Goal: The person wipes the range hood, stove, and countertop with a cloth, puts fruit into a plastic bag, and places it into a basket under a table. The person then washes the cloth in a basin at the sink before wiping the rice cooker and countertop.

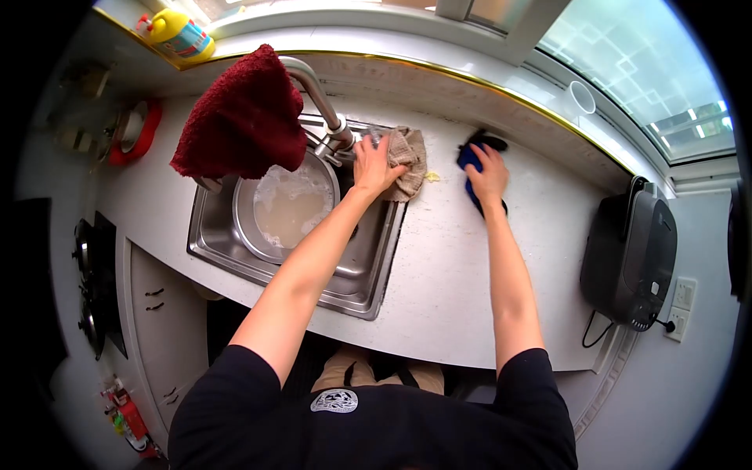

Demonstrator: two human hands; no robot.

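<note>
My left hand (374,166) is at the back right corner of the sink, beside the faucet, with its thumb and fingers against a crumpled beige cloth (407,160). On the counter to the right, my right hand (489,174) rests on a dark blue cloth (473,157), its fingers bent over it. A black item (491,141) lies just behind that cloth. Between the two cloths is a small yellowish scrap (432,177). A dark red towel (243,117) hangs over the faucet (317,94). Below it, a metal basin (245,223) of cloudy, foamy water sits in the sink.
A black appliance (630,254) stands at the right end of the counter (439,282), its cord near the wall socket. On the window ledge are a yellow bottle (182,35) and a white cup (580,99). A red container (143,135) sits at the far left.
</note>
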